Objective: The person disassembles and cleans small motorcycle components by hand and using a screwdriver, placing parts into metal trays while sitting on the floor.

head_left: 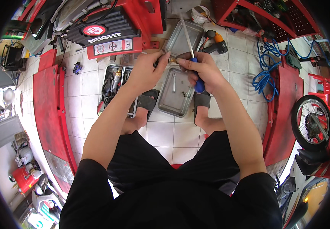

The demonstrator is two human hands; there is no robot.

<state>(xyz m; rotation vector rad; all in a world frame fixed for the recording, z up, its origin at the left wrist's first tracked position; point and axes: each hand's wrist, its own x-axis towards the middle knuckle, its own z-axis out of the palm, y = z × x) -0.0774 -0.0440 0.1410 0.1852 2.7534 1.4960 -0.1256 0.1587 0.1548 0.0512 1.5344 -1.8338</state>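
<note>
My left hand (pixel 150 70) is closed on a small dark part with a brassy piece (pixel 172 60), held above the gap between two metal trays. My right hand (pixel 204 70) grips a long screwdriver (pixel 187 36) by its blue handle, shaft pointing up and forward, while its thumb is at the brassy piece. Under my hands, the near tray (pixel 167 105) holds a wrench (pixel 174 82) and small parts; the far tray (pixel 179 35) lies beyond. To the left is a container of assorted tools (pixel 115 80), partly hidden by my forearm.
A red machine (pixel 147 19) stands ahead, a red tool cart (pixel 235 11) at front right. A black-orange power tool (pixel 216 45) and a coiled blue hose (pixel 263 86) lie right. Red lift platforms (pixel 47 99) flank me. A motorbike wheel (pixel 305 118) is at far right.
</note>
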